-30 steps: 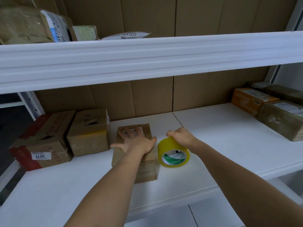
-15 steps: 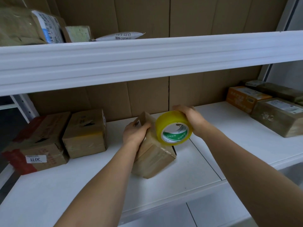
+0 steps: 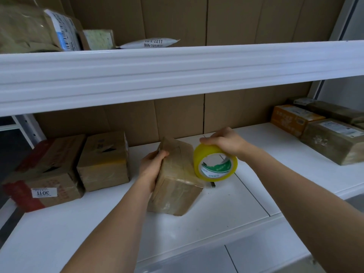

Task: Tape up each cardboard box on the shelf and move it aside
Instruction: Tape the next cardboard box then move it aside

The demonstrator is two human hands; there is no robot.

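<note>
A: Start at the left. What sits there?

B: Two boxes against the back wall: a red box (image 3: 42, 175) with a white label, and just beside it a brown box (image 3: 104, 161). Both show glossy tape on their front faces, so I would judge them done and moved aside, though I cannot see every seam.

A: And in the middle?

B: That is the one in hand. A small box (image 3: 177, 180) stands tipped up on one edge on the shelf (image 3: 226, 209). The left hand (image 3: 151, 170) grips its left side, fingers curled over the top edge. Strips of clear tape already cross its upper face.

A: The tape itself?

B: A yellow roll (image 3: 215, 163) is just to the right of that box, touching or nearly touching its upper right edge. The right hand (image 3: 225, 141) grasps the roll from above. I cannot make out whether a strip runs from roll to box.

A: So how far along?

B: Mid-taping, I would say. This box looks partly wrapped and has not been set aside.

A: Anything further right?

B: An orange box (image 3: 293, 119) and a wrapped parcel (image 3: 332, 140), well apart from the hands. Whether they await taping I cannot tell; the parcel looks wrapped already.
</note>
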